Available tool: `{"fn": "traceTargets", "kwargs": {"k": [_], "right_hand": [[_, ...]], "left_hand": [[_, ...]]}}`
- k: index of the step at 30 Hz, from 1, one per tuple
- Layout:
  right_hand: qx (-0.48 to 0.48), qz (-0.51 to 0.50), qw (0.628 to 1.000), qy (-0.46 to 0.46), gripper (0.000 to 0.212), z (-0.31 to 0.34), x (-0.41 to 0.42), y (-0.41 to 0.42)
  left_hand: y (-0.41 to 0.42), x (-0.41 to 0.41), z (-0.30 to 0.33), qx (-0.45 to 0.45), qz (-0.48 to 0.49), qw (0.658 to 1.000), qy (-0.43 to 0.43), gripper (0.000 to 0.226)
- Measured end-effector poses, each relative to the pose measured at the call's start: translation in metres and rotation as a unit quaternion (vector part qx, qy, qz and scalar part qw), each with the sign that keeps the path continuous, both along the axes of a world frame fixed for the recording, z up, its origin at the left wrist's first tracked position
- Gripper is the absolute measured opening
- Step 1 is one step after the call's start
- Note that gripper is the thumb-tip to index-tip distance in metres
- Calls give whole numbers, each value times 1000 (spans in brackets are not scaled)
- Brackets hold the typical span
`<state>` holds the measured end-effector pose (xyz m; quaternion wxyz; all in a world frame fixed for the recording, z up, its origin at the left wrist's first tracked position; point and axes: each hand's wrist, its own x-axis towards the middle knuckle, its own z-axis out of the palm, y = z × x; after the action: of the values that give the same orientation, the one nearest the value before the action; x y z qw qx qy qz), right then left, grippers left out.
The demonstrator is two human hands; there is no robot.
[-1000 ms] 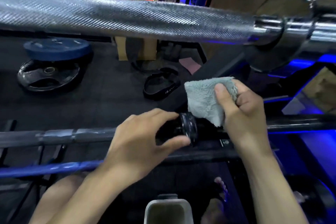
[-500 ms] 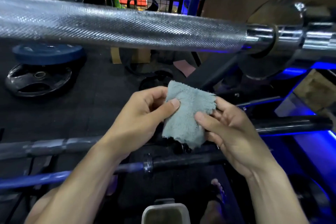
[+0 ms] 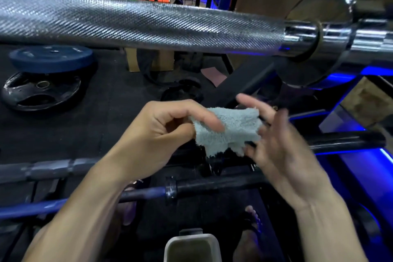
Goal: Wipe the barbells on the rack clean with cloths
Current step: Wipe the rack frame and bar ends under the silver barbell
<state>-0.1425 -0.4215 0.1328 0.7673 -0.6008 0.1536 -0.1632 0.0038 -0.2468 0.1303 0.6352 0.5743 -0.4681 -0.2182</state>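
A small grey-blue fluffy cloth hangs in mid-air between my hands. My left hand pinches its left edge between thumb and fingers. My right hand, blurred, has its fingers spread and straight against the cloth's right side. A thick knurled silver barbell crosses the top of the view on the rack, its chrome collar at the right. Below my hands lie a dark barbell and a lower dark barbell with a collar ring.
A blue weight plate and a black plate lie on the dark floor at the left. A black rack strut slants behind my hands. A grey container stands at the bottom centre beside my sandalled foot.
My left hand left the lower bar's collar and took the cloth's edge. The right hand's grip on the cloth loosened; its fingers now spread. Both hands rose above the bar.
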Motion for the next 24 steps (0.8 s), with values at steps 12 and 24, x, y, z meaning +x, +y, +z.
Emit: {"fn": "traceTargets", "kwargs": {"k": [12,24], "right_hand": [[-83,-153,984,-47,26,3,-6,-15],[-428,-86,887,149,14,12,13,-21]], "left_hand": [[6,-4,-13,136,161,963,-168,29],[11,-10,-31,322,156,876,-323,56]]}}
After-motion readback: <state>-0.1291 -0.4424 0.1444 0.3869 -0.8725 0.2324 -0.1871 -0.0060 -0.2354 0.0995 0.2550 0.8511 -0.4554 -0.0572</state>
